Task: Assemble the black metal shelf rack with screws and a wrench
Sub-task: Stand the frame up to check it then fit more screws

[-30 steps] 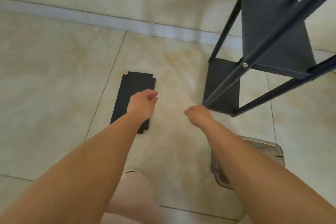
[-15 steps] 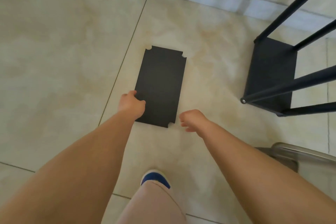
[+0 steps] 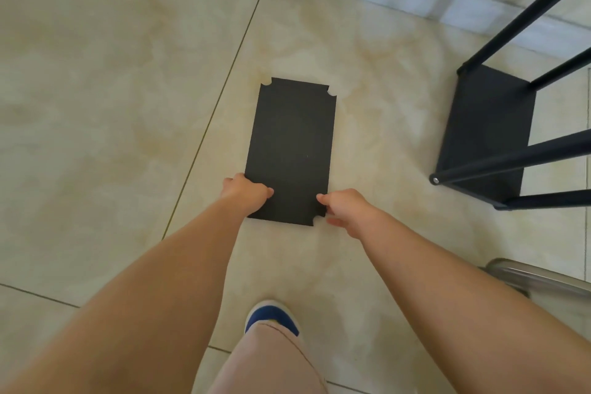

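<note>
Panel: flat matte black rectangular metal shelf panel with notched corners, lying on glossy beige marbled floor tiles.
Left hand: grips its near-left corner.
Right hand: pinches its near-right corner.
Rack: black tubular metal shelf rack, well right.

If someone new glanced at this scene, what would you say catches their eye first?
The flat black rectangular metal shelf panel with notched corners lies on the pale marble-look tile floor at centre, dark against it. The left hand and right hand grip its near corners. To the right stands the partly built black metal rack frame, with slanting tubes crossing its bottom shelf.
</note>
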